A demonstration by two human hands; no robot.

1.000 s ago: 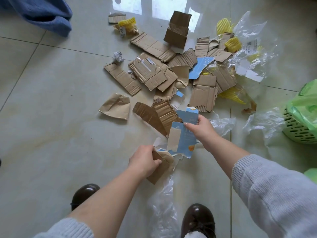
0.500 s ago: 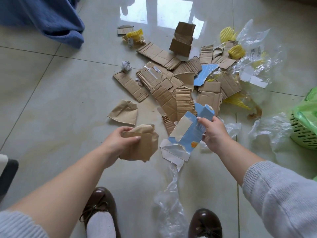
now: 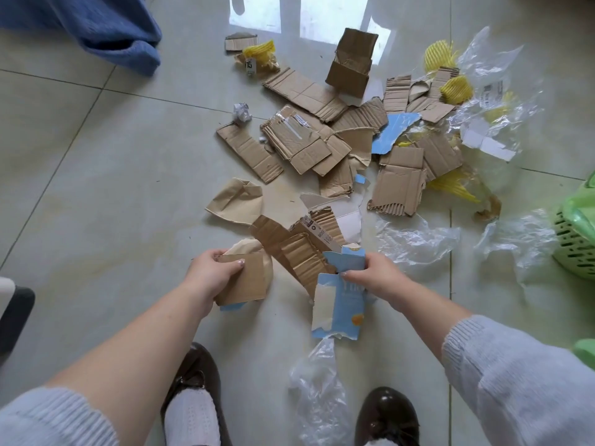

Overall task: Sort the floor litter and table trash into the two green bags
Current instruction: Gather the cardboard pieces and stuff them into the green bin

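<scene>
Left hand [image 3: 212, 275] pinches a brown cardboard piece [image 3: 243, 281], thumb on its face, with scraps tucked behind; these loose layers could slide out if the grip slackens. Right hand [image 3: 375, 278] clamps a torn blue-and-white carton [image 3: 338, 310] against corrugated strips [image 3: 302, 252], a bundle likely to fan apart when lifted. Clear plastic film [image 3: 317, 391] between the shoes invites a slip. Bare floor lies open at left; the green bag [image 3: 579, 220] sits at the far right edge, beyond more film.
</scene>
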